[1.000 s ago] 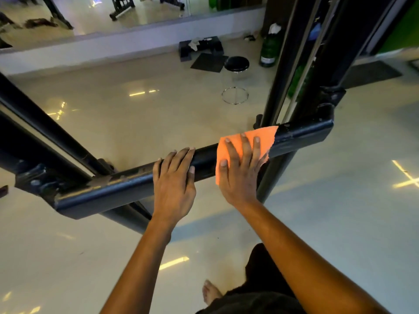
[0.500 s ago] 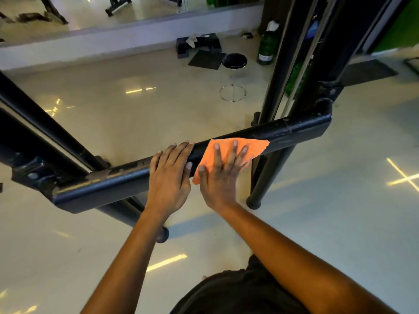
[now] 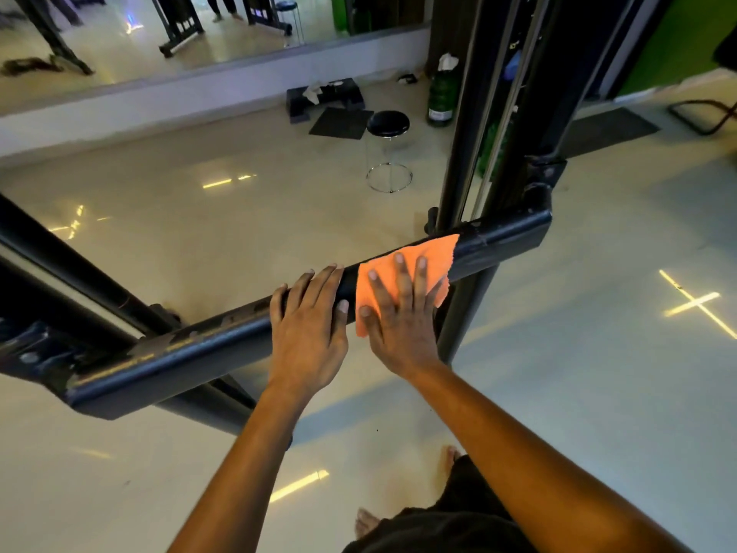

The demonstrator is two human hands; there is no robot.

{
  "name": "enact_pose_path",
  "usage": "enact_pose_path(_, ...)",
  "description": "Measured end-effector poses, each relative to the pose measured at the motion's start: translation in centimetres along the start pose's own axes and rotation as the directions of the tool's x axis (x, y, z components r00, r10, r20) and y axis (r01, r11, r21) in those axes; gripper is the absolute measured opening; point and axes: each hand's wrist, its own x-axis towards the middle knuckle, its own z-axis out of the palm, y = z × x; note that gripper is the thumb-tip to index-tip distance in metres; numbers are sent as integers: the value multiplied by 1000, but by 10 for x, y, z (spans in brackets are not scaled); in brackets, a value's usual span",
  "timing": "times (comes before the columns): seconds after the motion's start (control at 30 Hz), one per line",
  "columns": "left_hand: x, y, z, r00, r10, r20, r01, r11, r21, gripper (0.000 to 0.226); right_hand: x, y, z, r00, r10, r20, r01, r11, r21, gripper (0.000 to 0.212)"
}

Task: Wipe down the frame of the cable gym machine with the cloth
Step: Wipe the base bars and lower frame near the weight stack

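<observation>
The person stands over a black horizontal crossbar (image 3: pixel 223 345) of the cable machine frame, both bare arms reaching down to it. The right hand (image 3: pixel 402 317) lies flat with fingers straight and spread, pressing an orange cloth (image 3: pixel 434 253) onto the top of the bar; its grip is open, the palm and fingers simply bearing down. The cloth drapes over the bar toward its right end, one corner pointing up at the spot where the bar meets the black uprights (image 3: pixel 462 113), its lower left corner hanging over the near side of the bar beside the thumb. The left hand (image 3: pixel 309 325) rests on the same bar just to the left of the cloth, fingers together and laid over the top, thumb along the near side; the fingers curve only lightly over the tube, so this grip is open too, and its thumb tip sits right beside the cloth's edge. The paint on the bar's left half looks chipped and scuffed. At the left end the bar joins a bracket (image 3: pixel 32 345) where more dark tubes run off toward the left edge.

Beyond the frame, on the glossy pale floor (image 3: pixel 199 233), stands a round black stool (image 3: pixel 387 123) on chrome legs, with a dark mat (image 3: pixel 339 123) beside it and a green bottle (image 3: pixel 440 99) near the uprights. A wall mirror (image 3: pixel 159 33) runs along the far side. The person's bare feet (image 3: pixel 365 522) show at the bottom.
</observation>
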Motion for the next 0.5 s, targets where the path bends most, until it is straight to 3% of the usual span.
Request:
enact_pose_path(0.07, 2, 4, 0, 1000, 1, 1, -1, 1000, -5, 54, -5, 33, -5, 992, -130, 0, 129, 988, -86, 86)
enact_pose_path(0.13, 1, 7, 0, 1000, -4, -8, 4, 1000, 1, 55, -6, 70, -18, 991, -132, 8, 132, 982, -133, 96)
enact_pose_path(0.23, 3, 19, 5, 999, -20, -26, 20, 1000, 13, 55, 6, 86, -36, 984, 167, -68, -170, 985, -35, 76)
enact_pose_path(0.3, 9, 37, 15, 998, -26, -51, 27, 999, 24, 54, 15, 66, -33, 973, 223, -60, -222, 975, 17, 67)
enact_pose_path(0.4, 21, 64, 31, 998, -24, -62, 26, 999, 30, 53, 15, 47, -27, 999, 44, 1, -44, 999, 31, 65)
enact_pose_path(0.5, 28, 79, 39, 997, -37, -63, 38, 999, 20, 53, 13, 106, -34, 983, -186, 2, 186, 980, -70, 70)
